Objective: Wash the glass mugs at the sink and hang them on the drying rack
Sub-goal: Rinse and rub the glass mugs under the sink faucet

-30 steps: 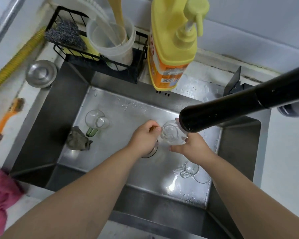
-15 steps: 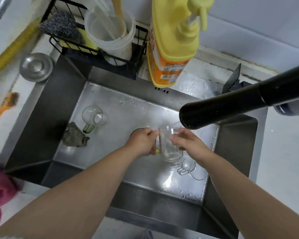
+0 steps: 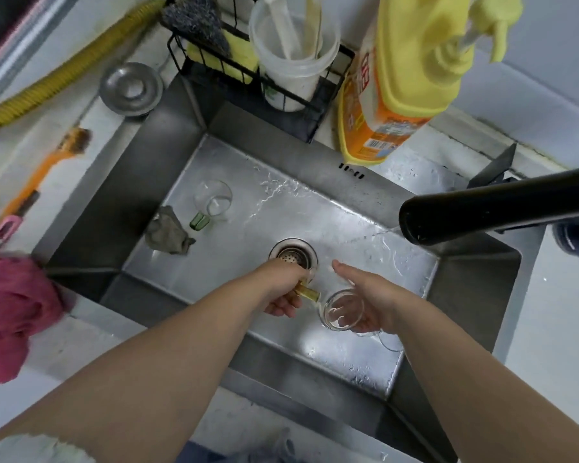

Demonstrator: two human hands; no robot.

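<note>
A clear glass mug [image 3: 341, 309] with a yellow handle hangs low over the steel sink [image 3: 234, 182], mouth facing up. My left hand [image 3: 283, 289] is closed on that handle. My right hand [image 3: 370, 295] lies flat against the mug's right side with its fingers stretched out. A second clear mug [image 3: 386, 339] lies on the sink floor, mostly hidden under my right hand. A third mug [image 3: 213, 200] with a green handle lies at the sink's left. No drying rack is in view.
The black faucet spout [image 3: 482, 208] juts in from the right, dribbling a thin stream. A grey rag [image 3: 168, 233] lies by the drain [image 3: 293, 257]. Behind the sink stand a wire caddy [image 3: 248, 78] and a yellow soap bottle [image 3: 398, 78]. A pink cloth [image 3: 10, 312] sits at left.
The mug has come away from under the faucet, down and toward me. My right hand has let go of it and flattened; my left hand now holds it by the handle.
</note>
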